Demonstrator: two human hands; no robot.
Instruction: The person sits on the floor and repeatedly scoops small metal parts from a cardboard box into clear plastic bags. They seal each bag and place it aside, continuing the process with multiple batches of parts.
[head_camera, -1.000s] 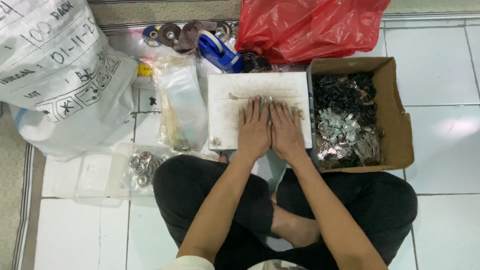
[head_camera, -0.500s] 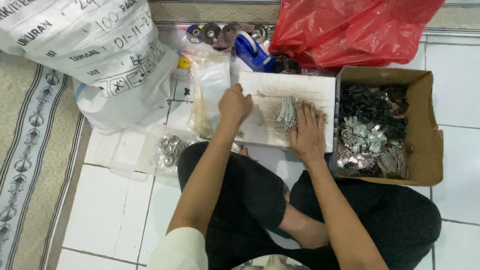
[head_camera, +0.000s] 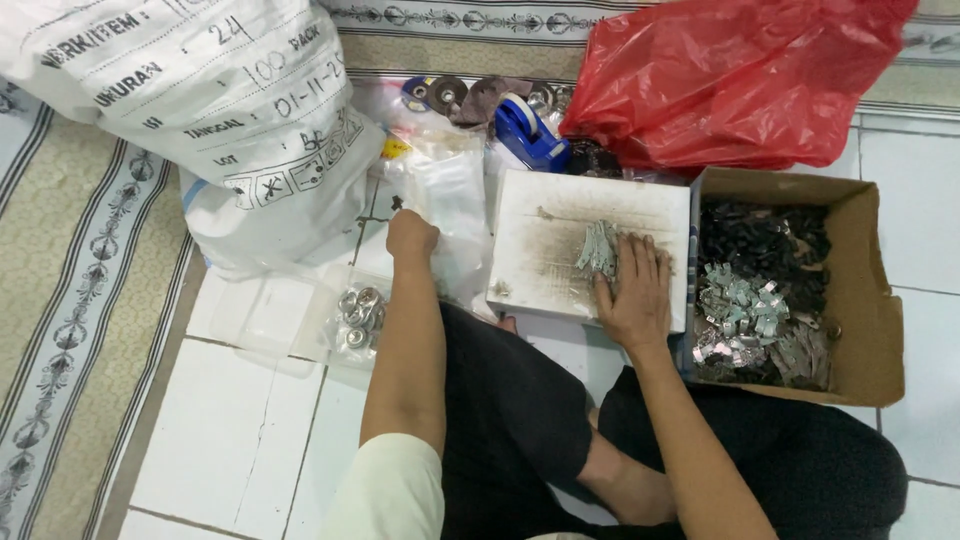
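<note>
Right hand (head_camera: 632, 296) flat, palm down, on the white board (head_camera: 545, 250), fingers spread open and lying over a small row of grey metal clips (head_camera: 598, 247); fingertips touch the clips, nothing pinched or gripped. Clips sit near the board's middle, just left of the fingers. Left hand (head_camera: 411, 236) reaches out to the stack of clear plastic bags (head_camera: 450, 200) left of the board; fingers curled down onto the top bag, touching it, but seen from behind, so cannot tell whether they actually pinch it. Board rests on the tiled floor in front of the person's crossed legs. Right of board, touching it: open cardboard box (head_camera: 868, 300) with dark parts at back and more grey clips heaped at front. Red plastic bag (head_camera: 730, 75) behind board and box. Blue tape dispenser (head_camera: 530, 130) just behind the board's top left corner. Big white printed sack (head_camera: 200, 110) far left. Small clear bag of round metal pieces (head_camera: 358, 312) by left forearm.
</note>
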